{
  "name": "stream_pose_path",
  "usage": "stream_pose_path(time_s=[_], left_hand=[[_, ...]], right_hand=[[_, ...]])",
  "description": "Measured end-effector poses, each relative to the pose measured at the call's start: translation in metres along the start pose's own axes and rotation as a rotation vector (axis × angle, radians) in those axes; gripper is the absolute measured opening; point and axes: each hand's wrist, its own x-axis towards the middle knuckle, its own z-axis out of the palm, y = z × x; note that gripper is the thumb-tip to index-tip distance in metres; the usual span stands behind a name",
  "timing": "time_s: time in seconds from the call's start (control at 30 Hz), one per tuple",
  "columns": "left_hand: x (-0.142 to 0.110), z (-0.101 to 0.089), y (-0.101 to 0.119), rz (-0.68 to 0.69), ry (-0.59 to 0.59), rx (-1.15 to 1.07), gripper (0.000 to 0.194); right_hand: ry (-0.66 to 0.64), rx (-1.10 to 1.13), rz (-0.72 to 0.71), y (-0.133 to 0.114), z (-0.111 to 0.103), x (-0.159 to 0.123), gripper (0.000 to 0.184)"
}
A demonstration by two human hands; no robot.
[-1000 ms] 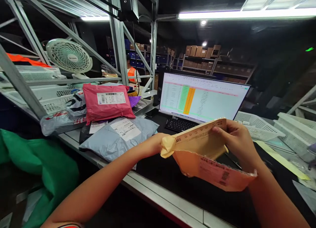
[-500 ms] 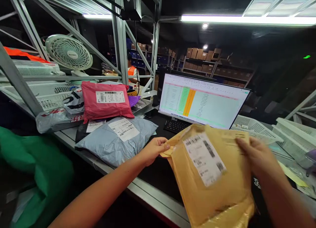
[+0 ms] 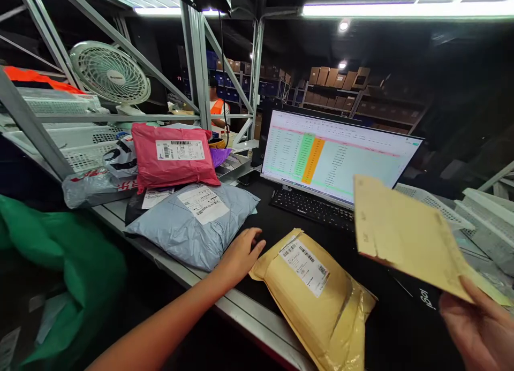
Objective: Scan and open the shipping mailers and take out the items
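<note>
Now that both hands have let go of the padded mailer on the worktop, the left hand is free, half-curled; the right hand grips a flat tan piece.

Two hands, one labelled yellow parcel (and one monitor)

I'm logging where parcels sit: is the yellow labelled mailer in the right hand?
No, the mailer lies on the black mat, and the right hand holds a flat tan piece.
</note>
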Motion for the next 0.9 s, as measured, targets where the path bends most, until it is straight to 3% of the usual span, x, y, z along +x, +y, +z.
stream_pose_path(time_s=[0.07, 0.1, 0.2, 0.23, 0.3, 0.37, 0.43, 0.5, 0.53, 0.57, 0.63, 0.7, 0.8, 0.9], left_hand=[[-0.007, 0.002, 0.013, 0.122, 0.041, -0.132, 0.044], [-0.011, 0.008, 0.019, 0.140, -0.048, -0.248, 0.053], [-0.027, 0.041, 0.030, 0.080, -0.536, -0.571, 0.066], [-0.032, 0.056, 0.031, 0.068, -0.628, -0.637, 0.067], [-0.041, 0.082, 0.033, 0.031, -0.581, -0.721, 0.066], [-0.045, 0.100, 0.034, -0.078, -0.377, -0.809, 0.064], [-0.043, 0.106, 0.037, -0.209, -0.250, -0.889, 0.065], [-0.039, 0.101, 0.041, -0.262, -0.228, -0.921, 0.067], [-0.037, 0.096, 0.043, -0.256, -0.223, -0.909, 0.067], [-0.035, 0.091, 0.044, -0.242, -0.216, -0.883, 0.066], [-0.034, 0.080, 0.045, -0.219, -0.185, -0.822, 0.062], [-0.034, 0.071, 0.044, -0.217, -0.155, -0.774, 0.061], [-0.036, 0.064, 0.042, -0.215, -0.132, -0.712, 0.063], [-0.038, 0.064, 0.041, -0.176, -0.090, -0.661, 0.062]], right_hand=[[0.026, 0.091, 0.229, 0.030, 0.004, -0.023, 0.072], [0.009, 0.116, 0.334, 0.048, 0.008, -0.035, 0.078], [-0.180, 0.161, 0.446, 0.099, 0.023, -0.068, 0.089], [-0.272, 0.191, 0.452, 0.113, 0.028, -0.079, 0.088], [-0.425, 0.249, 0.477, 0.130, 0.036, -0.096, 0.082], [-0.540, 0.219, 0.533, 0.135, 0.037, -0.106, 0.072], [-0.738, 0.033, 0.583, 0.128, 0.025, -0.102, 0.059], [-0.858, -0.254, 0.516, 0.113, 0.000, -0.083, 0.057], [-0.793, -0.405, 0.402, 0.103, -0.018, -0.068, 0.059], [-0.634, -0.552, 0.250, 0.093, -0.039, -0.051, 0.059], [-0.045, -0.845, -0.114, 0.073, -0.089, -0.014, 0.049], [0.345, -1.130, -0.259, 0.059, -0.142, 0.018, 0.043], [0.544, -1.274, -0.096, 0.046, -0.207, 0.049, 0.051], [0.550, -1.078, 0.058, 0.037, -0.242, 0.063, 0.061]])
